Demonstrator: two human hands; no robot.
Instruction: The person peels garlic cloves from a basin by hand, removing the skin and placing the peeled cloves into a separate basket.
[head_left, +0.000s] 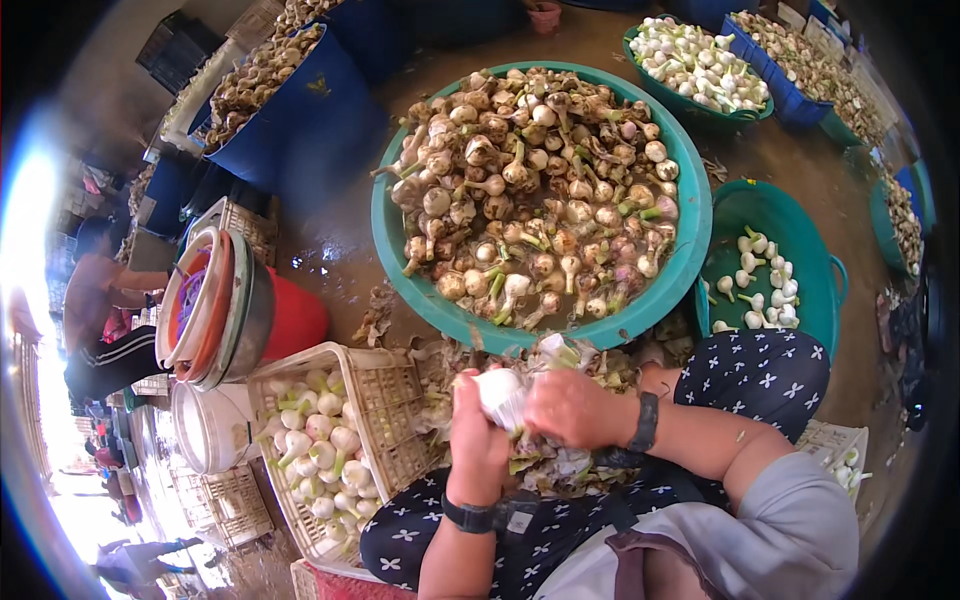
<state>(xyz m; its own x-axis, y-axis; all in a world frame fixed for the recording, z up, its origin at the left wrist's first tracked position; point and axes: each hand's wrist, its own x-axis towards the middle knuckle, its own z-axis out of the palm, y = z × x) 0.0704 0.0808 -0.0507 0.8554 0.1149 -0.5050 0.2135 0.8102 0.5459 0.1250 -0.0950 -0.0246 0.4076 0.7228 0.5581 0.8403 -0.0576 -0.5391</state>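
Observation:
A white garlic bulb (499, 390) is between my hands, in front of my lap. My left hand (480, 442) holds it from the left side, while my right hand (577, 409) grips thin papery skin at its right side. Beyond them stands a large green basin (697, 217) with many unpeeled, soiled garlic bulbs in water. To the left a cream plastic crate (390, 405) holds cleaned garlic bulbs. A smaller green tub (814, 247) at the right has white bulbs in it. Loose garlic skins (551, 469) lie heaped below and around my hands.
At the left are stacked basins (240, 307), a red bucket (296, 311), a white bucket (214, 427) and a person (94, 307). Blue tubs of garlic (300, 112) stand at the upper left. A green tub (750, 112) of white bulbs and a blue crate (787, 94) are at the upper right.

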